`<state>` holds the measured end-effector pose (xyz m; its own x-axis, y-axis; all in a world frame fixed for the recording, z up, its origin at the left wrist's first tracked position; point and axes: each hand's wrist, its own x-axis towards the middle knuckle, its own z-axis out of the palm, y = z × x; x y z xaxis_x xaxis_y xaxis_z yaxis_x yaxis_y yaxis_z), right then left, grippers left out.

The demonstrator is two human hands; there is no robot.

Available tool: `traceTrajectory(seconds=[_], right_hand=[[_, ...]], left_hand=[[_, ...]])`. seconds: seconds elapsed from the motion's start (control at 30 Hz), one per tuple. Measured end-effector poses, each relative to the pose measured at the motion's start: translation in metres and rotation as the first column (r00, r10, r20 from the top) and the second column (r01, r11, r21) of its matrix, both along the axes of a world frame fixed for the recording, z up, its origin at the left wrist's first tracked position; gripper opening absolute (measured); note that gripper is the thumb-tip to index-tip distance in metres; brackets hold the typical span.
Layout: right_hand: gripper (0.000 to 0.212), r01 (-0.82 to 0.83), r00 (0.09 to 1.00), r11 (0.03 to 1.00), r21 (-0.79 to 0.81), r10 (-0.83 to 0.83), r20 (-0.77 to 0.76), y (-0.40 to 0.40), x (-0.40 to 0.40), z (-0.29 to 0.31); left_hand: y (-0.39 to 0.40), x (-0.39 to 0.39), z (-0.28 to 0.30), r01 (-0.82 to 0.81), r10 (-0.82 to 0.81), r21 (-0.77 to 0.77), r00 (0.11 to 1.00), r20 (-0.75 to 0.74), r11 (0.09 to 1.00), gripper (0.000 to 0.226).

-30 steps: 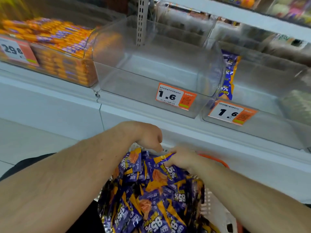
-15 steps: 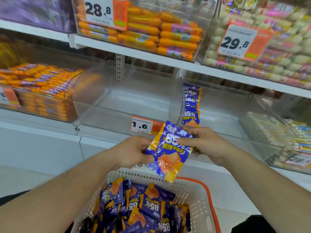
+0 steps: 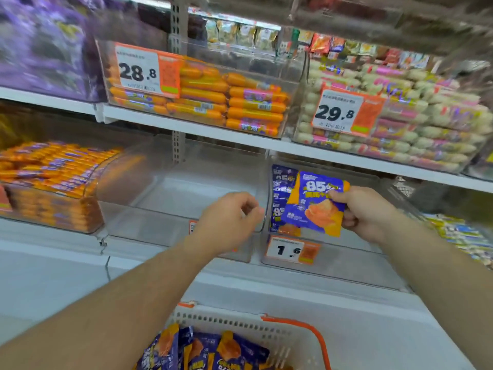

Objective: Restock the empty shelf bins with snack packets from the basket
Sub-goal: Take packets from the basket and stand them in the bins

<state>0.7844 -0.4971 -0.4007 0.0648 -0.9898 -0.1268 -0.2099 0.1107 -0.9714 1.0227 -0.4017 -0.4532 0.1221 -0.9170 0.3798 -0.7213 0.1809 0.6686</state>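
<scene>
My right hand [image 3: 365, 212] grips a purple-and-orange snack packet [image 3: 314, 204] by its right edge, fingers [image 3: 336, 195] curled round it, in front of the clear bin [image 3: 333, 252] tagged 1.6. My left hand [image 3: 226, 222] hangs loosely curled, holding nothing, before the neighbouring bin [image 3: 149, 225]. Below my hands, the basket [image 3: 240, 320] holds more packets [image 3: 202, 351].

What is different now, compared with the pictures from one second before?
The snack packet came up out of the basket. The left hand let go; the right hand alone holds it at the right bin. Unchanged: a few packets standing in that bin.
</scene>
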Motion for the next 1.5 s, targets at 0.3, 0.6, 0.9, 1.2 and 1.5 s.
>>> traceTrajectory(seconds=[0.3,0.6,0.9,1.2,1.5], right_hand=[[0.021,-0.052,0.891,0.981,0.187,0.13,-0.434,-0.076,0.03,-0.057],[0.013,-0.013,0.853,0.976,0.217,0.124,-0.507,-0.083,0.049,-0.087],[0.015,0.034,0.773,0.997,-0.07,-0.071,-0.63,-0.053,0.05,-0.06],[0.022,-0.222,0.97,0.745,-0.629,0.105,-0.217,0.09,0.12,-0.086],[0.02,-0.444,0.68,0.854,0.271,0.518,-0.518,0.122,0.195,-0.285]], left_hand=[[-0.027,-0.011,-0.033,-0.135,-0.017,0.168,0.727,0.687,0.976,0.05],[-0.028,-0.011,-0.033,-0.131,-0.049,0.199,0.709,0.704,0.971,0.048],[-0.018,-0.007,-0.025,-0.04,-0.109,0.232,0.796,0.596,0.972,0.058],[0.058,0.051,-0.031,-0.038,-0.093,0.296,0.904,0.417,0.954,0.035],[0.061,0.106,-0.073,-0.025,-0.358,0.813,0.89,0.283,0.581,0.024]])
